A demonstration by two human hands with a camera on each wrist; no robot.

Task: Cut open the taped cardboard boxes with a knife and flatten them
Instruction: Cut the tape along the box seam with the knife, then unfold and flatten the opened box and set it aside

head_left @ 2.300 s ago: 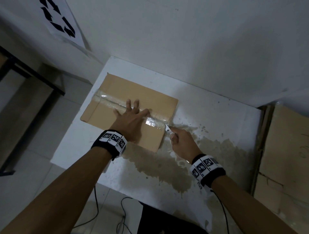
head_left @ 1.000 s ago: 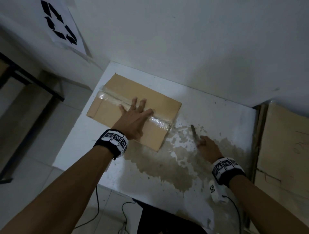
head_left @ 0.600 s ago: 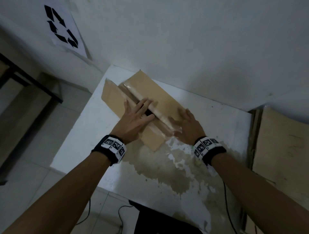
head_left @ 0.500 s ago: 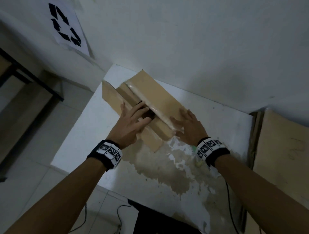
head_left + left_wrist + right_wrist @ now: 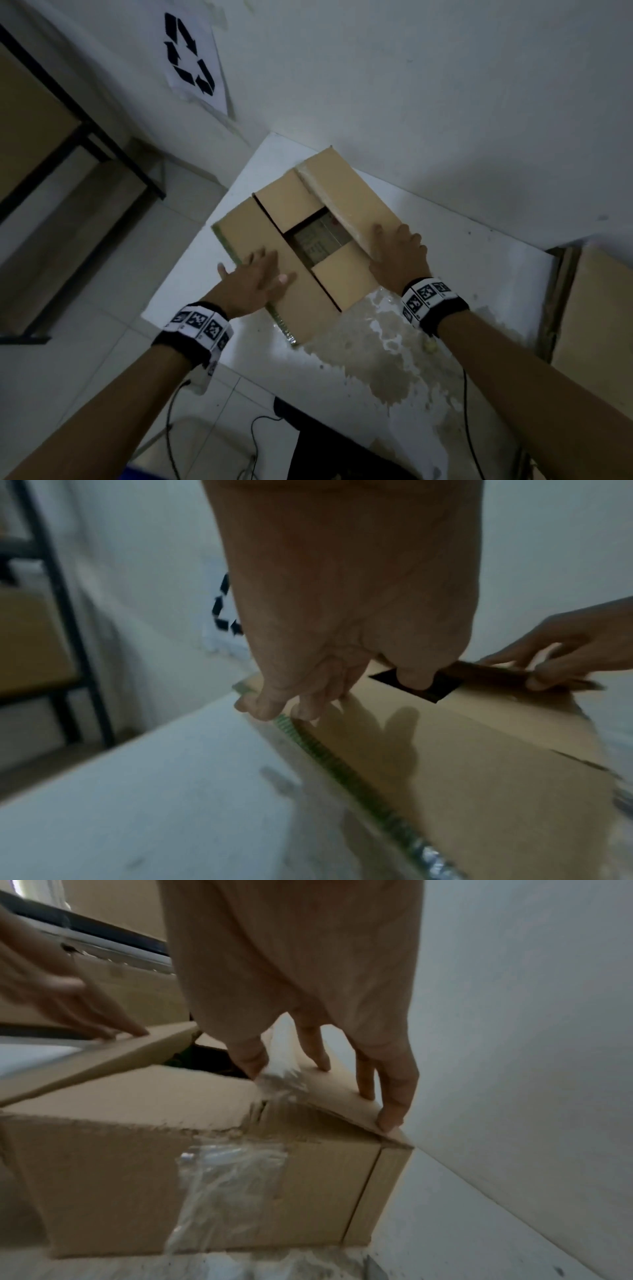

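A brown cardboard box (image 5: 298, 202) stands on the white table (image 5: 191, 291), its cut top seam parted. My left hand (image 5: 257, 277) lies with straight fingers on the left top flap (image 5: 445, 750), fingertips (image 5: 267, 707) at its green-edged rim. My right hand (image 5: 397, 250) presses the right flap (image 5: 329, 1085), which tilts up. Its fingers (image 5: 394, 1096) lie straight and the thumb touches the taped edge. Two inner flaps and a dark gap (image 5: 318, 236) show between. A grey tip (image 5: 371, 1268) on the table may be the knife; I cannot tell.
The white wall (image 5: 445, 120) rises just behind the box. Flattened cardboard (image 5: 599, 308) leans at the table's right end. A black metal frame (image 5: 102, 144) stands on the left. A brown stain (image 5: 376, 359) covers the near table. Cables hang below.
My right hand put the knife down on the table and joined the left at the seam. Both hands have spread the top flaps apart, uncovering the inner flaps.
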